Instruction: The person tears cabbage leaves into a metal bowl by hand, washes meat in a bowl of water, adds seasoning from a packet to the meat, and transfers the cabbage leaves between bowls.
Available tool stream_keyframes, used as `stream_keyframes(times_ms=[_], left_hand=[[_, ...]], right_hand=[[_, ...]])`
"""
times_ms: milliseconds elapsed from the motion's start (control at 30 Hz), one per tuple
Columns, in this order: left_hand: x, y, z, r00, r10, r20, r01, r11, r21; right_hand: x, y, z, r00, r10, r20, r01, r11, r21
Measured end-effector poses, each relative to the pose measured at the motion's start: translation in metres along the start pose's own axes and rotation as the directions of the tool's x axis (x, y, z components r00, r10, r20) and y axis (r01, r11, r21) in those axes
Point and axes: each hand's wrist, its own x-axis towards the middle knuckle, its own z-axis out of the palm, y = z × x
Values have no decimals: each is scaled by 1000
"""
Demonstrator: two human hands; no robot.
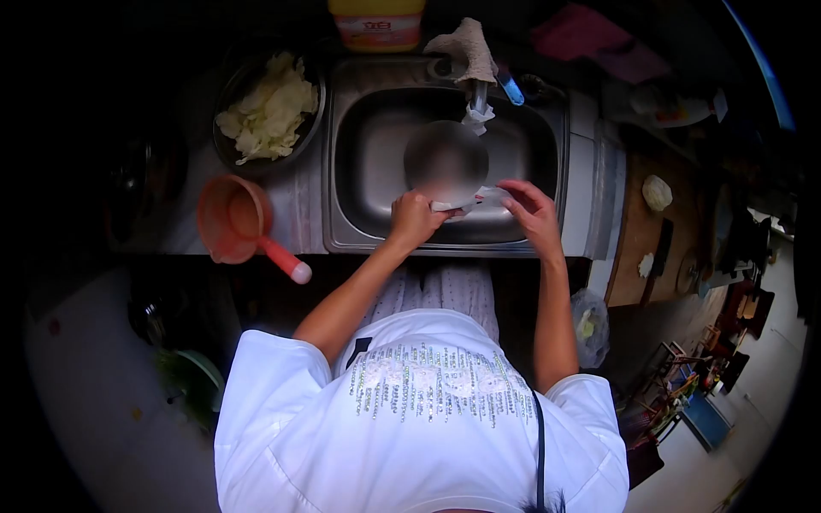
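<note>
Over the front of the steel sink, my left hand is closed on a thin white packet, perhaps plastic or paper. The packet's right end reaches my right hand, whose thumb and fingers are curled around that end. A round blurred patch hides part of the basin just beyond the packet. The tap, with a beige cloth draped on it, stands at the sink's back edge.
Left of the sink are a bowl of pale leaves and an orange dipper. A yellow tub stands behind. At right, a wooden board bears a knife and a pale vegetable piece. A plastic bag hangs below.
</note>
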Motion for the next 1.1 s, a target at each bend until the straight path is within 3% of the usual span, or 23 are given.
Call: stream_keyframes(times_ms=[33,167,300,367,400,500,567,633,700,767,833,933,1000,1100], left_hand=[[1,0,-2,1000,27,-13,-27,999,-36],[3,13,-10,997,76,-21,-77,996,-48],[6,19,-18,992,113,54,-106,988,-115],[8,24,-20,918,397,-5,-396,916,-58],[9,6,-12,940,303,153,-287,950,-121],[9,-1,5,952,278,127,-277,961,-30],[6,2,1,956,243,166,-243,970,-18],[4,-2,-4,967,25,253,-6,997,-73],[-1,-28,-3,967,61,249,-42,996,-80],[-7,-36,-11,964,-27,266,90,970,-226],[-14,-46,-21,965,-73,252,130,967,-218],[-23,-68,-30,963,-159,216,203,959,-199],[-29,-75,-33,964,-203,170,234,953,-192],[-33,-74,-36,948,-275,161,304,932,-199]], right_hand=[[1,0,-2,998,-34,47,40,991,-129],[2,-12,3,996,-88,-8,84,972,-219],[-9,-36,12,959,-252,-128,203,930,-308],[-12,-44,12,930,-320,-181,257,918,-303],[-14,-47,11,916,-376,-142,302,877,-374],[-12,-71,3,886,-447,-122,345,813,-469],[-11,-91,-8,824,-517,-232,324,766,-556],[1,-116,-19,778,-588,-220,331,682,-652],[23,-128,-30,705,-686,-178,366,567,-738],[48,-143,-33,663,-733,-154,382,508,-772],[77,-151,-33,594,-798,-96,409,403,-819],[123,-153,-29,582,-808,-86,427,395,-813],[152,-145,-21,637,-761,-121,452,496,-742],[197,-120,-11,678,-729,-93,492,544,-680]])
